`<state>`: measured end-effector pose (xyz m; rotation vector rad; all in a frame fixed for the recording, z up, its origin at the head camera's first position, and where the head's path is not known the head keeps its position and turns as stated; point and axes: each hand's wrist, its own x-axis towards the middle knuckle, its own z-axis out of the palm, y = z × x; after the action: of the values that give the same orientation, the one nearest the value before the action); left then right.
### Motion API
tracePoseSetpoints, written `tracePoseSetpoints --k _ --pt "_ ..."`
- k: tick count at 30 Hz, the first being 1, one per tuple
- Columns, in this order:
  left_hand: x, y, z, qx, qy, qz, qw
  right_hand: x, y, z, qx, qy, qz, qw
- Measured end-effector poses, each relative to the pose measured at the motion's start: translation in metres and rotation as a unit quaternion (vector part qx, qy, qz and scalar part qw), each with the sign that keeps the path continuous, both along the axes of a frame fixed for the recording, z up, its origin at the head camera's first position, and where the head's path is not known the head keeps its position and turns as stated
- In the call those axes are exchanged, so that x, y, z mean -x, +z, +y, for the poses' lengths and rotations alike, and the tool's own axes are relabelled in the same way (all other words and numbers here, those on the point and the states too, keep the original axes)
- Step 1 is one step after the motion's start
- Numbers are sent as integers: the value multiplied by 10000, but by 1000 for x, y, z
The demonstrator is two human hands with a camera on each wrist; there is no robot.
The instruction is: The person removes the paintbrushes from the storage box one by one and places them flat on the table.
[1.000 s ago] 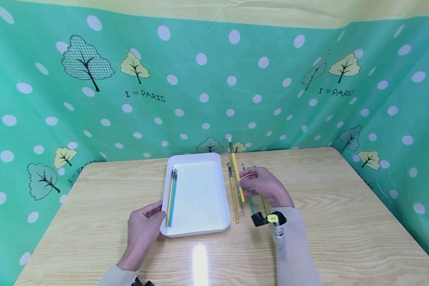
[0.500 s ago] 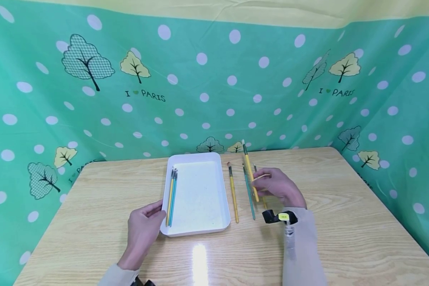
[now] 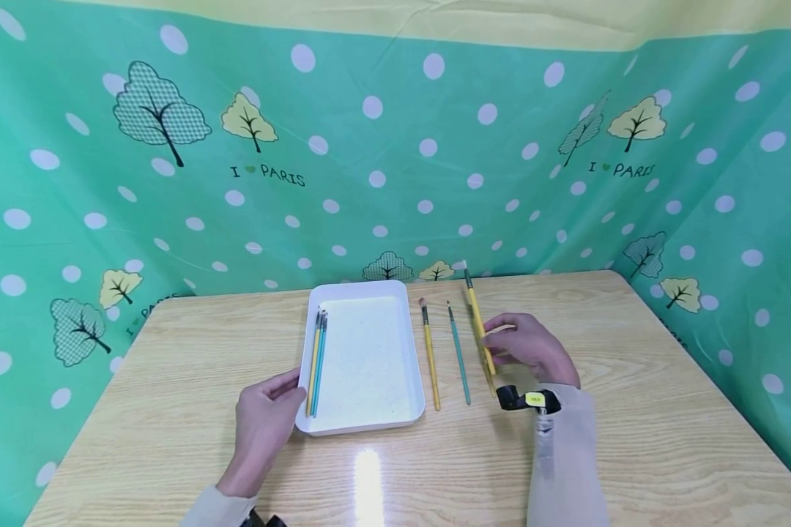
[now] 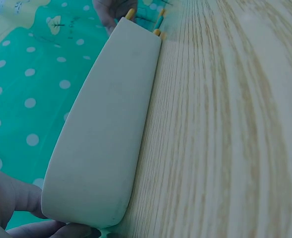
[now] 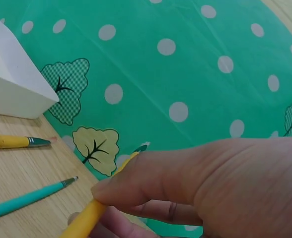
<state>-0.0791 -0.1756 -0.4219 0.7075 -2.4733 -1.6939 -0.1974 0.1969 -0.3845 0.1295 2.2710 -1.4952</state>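
Note:
In the head view my right hand [image 3: 530,344] pinches a yellow-handled paintbrush [image 3: 478,315] between thumb and fingers, its white bristle tip pointing away. The held brush overlaps another yellow brush [image 3: 490,380] lying on the table beneath it. My left hand [image 3: 270,421] grips the near left wall of a white tray [image 3: 365,428], thumb on the rim and fingers outside. Inside, along the tray's left wall, lie a yellow brush [image 3: 313,369] and thin blue brushes [image 3: 321,366]. The right wrist view shows the thumb [image 5: 131,186] pressed on the yellow handle.
Between tray and right hand, a yellow brush [image 3: 431,359] and a teal brush [image 3: 459,355] lie roughly parallel on the wooden table [image 3: 633,410]. A green polka-dot cloth [image 3: 395,146] hangs behind the table and along its sides.
My right hand has moved to the right with the yellow paintbrush, past the teal brush and over to the rightmost yellow one. The left hand and tray have stayed in place.

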Motion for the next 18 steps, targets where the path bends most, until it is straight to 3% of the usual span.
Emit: tracePoseSetpoints --k 5,18 --pt "1 0 1 31 37 -75 10000 0 0 7 -55 -84 -17 9999" --pt "-1 0 0 11 25 -23 10000 -2 -7 15 -865 -529 -314 9943"
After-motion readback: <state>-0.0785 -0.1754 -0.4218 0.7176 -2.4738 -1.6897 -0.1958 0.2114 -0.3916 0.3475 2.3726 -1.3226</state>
